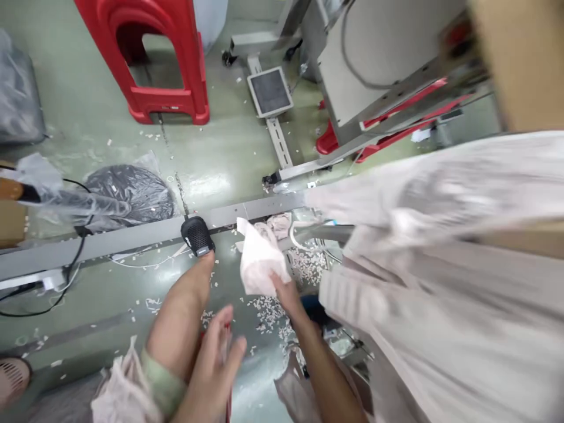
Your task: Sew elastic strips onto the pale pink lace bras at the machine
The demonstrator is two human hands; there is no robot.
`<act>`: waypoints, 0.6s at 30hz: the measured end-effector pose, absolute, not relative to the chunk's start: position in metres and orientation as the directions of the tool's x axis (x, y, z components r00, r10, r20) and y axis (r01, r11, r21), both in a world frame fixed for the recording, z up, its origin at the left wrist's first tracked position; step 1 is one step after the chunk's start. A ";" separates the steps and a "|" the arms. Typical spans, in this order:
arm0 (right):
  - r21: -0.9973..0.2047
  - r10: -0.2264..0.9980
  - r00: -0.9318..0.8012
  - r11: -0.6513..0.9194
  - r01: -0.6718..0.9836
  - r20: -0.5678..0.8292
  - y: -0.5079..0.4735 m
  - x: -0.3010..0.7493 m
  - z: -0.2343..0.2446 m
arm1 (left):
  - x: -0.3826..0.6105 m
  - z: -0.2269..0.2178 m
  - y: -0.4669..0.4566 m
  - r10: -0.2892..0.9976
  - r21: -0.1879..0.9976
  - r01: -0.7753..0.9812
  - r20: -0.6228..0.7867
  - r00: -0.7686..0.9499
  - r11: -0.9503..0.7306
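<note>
Over the floor, my right hand (286, 292) grips the lower right edge of a small white fabric piece (261, 263). The piece hangs at an angle, its far corner pointing up and left. My left hand (215, 358) is beside my bare leg (183, 311), holding nothing, its fingers apart and a little blurred. A large heap of whitish fabric (423, 305) fills the right side, close to my right forearm. Another crumpled pale piece (279, 225) lies low behind the held one.
A grey metal bar (132, 235) crosses in front, with my black shoe (197, 236) against it. Small white scraps (268, 314) litter the floor. Beyond stand a red stool (163, 59), a foot pedal (270, 92) and a machine frame. Cables and a dark plastic-wrapped bundle (132, 188) lie left.
</note>
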State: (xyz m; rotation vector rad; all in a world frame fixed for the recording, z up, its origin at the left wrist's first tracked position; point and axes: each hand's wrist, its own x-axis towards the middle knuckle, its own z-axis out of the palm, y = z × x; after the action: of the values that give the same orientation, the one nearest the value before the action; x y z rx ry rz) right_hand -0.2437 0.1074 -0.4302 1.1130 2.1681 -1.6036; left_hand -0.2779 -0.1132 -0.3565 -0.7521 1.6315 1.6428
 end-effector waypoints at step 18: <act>-0.836 0.305 -0.867 -0.510 0.202 -0.395 0.031 -0.077 -0.084 | -0.213 -0.127 -0.134 0.726 0.820 -0.567 -0.342 -0.596 -0.079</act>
State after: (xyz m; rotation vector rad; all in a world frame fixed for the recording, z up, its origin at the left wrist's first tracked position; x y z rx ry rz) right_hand -0.0767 0.0309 -0.0837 0.8212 1.5840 -2.6610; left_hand -0.2131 -0.1337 -0.1272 0.1927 1.2760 1.8124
